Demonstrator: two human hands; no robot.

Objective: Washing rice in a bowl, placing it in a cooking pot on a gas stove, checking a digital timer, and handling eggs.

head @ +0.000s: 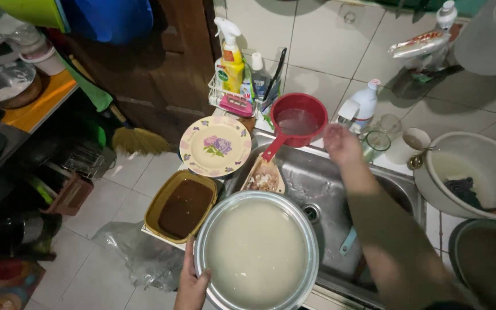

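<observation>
— Where does the round metal basin sit?

— On the front edge of the steel sink, filled with cloudy, milky water. The left hand holds its thin rim, fingers curled around the near-left edge.

— And the right hand?

— It is raised over the sink's far side, just beside the red plastic dipper; whether its fingers grip anything cannot be told (the picture blurs there).

— What lies around the basin?

— Just left, a squarish ochre container of dark brown liquid. Behind that, a scalloped plate with purple flowers. A wooden board with scraps leans into the sink. On the right, a big pale bowl holds a dark cloth.
</observation>
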